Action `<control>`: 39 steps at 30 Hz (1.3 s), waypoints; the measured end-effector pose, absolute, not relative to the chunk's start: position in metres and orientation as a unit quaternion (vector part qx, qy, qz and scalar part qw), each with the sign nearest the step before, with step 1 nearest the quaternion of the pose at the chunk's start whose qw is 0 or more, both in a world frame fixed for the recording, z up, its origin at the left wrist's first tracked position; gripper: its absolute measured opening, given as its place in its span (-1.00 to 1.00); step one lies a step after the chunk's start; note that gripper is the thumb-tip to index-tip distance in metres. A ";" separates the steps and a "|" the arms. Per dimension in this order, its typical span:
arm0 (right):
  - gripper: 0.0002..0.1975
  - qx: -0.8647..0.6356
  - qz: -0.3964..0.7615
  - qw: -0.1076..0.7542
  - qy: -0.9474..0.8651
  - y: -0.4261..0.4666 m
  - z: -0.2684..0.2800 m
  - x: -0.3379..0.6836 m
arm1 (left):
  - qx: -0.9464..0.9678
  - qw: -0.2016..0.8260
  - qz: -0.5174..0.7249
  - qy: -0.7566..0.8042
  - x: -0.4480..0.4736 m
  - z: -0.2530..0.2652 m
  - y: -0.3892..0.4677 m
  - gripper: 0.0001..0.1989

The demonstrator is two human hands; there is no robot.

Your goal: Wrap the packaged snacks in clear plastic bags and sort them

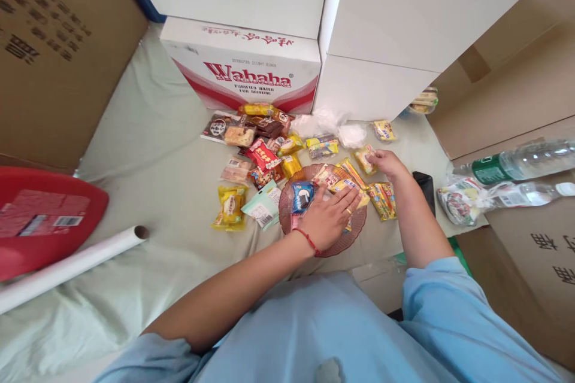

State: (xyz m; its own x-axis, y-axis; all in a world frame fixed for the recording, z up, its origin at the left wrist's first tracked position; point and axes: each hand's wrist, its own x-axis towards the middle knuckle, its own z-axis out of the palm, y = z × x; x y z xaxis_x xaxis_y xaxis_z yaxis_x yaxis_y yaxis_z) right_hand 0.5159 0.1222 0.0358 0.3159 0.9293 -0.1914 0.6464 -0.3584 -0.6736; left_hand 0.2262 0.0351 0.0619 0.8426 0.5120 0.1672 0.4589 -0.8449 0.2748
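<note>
My left hand [330, 215], with a red cord at the wrist, lies flat with fingers stretched over packets in a pinkish glass bowl [286, 215]. Under its fingertips is a yellow snack packet [358, 196]. A blue snack packet [303, 194] shows beside the thumb. Right of the bowl, my right hand [389, 164] pinches the edge of a small yellow snack packet [365, 158], which is low over the cloth or on it; I cannot tell which. Close by lie long yellow-and-red packets [381, 200].
A pile of wrapped snacks [265, 155] stands before a Wahaha water carton [242, 72]. White panels [377, 18] rise behind. Plastic bottles [530, 161] lie at the right beside cardboard boxes [507, 102]. At the left are a red container [45, 215] and a white tube [76, 263].
</note>
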 end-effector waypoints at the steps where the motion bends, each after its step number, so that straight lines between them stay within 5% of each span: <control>1: -0.78 -0.784 0.281 0.234 -0.502 0.113 0.040 0.519 | 0.953 0.115 0.117 0.256 0.227 0.062 0.035 -0.48; 7: -0.87 -0.823 0.226 0.238 -0.463 0.055 0.092 0.545 | 0.936 0.214 0.149 0.238 0.219 0.074 0.043 -0.33; 12: -0.45 -0.680 0.297 0.362 -0.564 0.046 0.142 0.508 | 0.855 0.242 0.342 0.307 0.186 0.090 0.062 -0.41; 18: -0.62 -0.451 0.291 0.240 -0.809 0.090 0.133 0.403 | 0.701 0.229 0.491 0.463 0.145 0.090 0.076 -0.62; 24: -0.70 -0.407 0.174 0.158 -0.883 0.107 0.086 0.342 | 0.771 0.150 0.447 0.427 0.135 0.084 0.062 -0.73; 30: -0.67 -0.478 0.158 0.300 -0.810 0.104 0.087 0.367 | 0.881 0.145 0.294 0.342 0.154 0.068 0.061 -0.57; 35: -0.57 -0.712 0.110 0.467 -0.514 0.052 0.092 0.467 | 0.910 0.119 0.180 0.353 0.157 0.063 0.061 -0.57; 37: -0.53 -0.819 0.067 0.379 -0.426 0.011 0.083 0.507 | 0.909 0.121 0.176 0.359 0.156 0.063 0.061 -0.57; 39: -0.50 -0.901 0.059 0.192 -0.386 -0.028 0.069 0.533 | 0.909 0.124 0.177 0.357 0.155 0.063 0.062 -0.58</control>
State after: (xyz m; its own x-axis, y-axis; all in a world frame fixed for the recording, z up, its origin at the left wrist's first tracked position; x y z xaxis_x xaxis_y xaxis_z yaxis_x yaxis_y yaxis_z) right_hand 0.5328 -0.0283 0.0689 0.6959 0.7169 0.0422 0.6720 -0.6294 -0.3903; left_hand 0.1551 0.0620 0.0625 0.6827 0.6924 0.2335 0.6045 -0.7147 0.3518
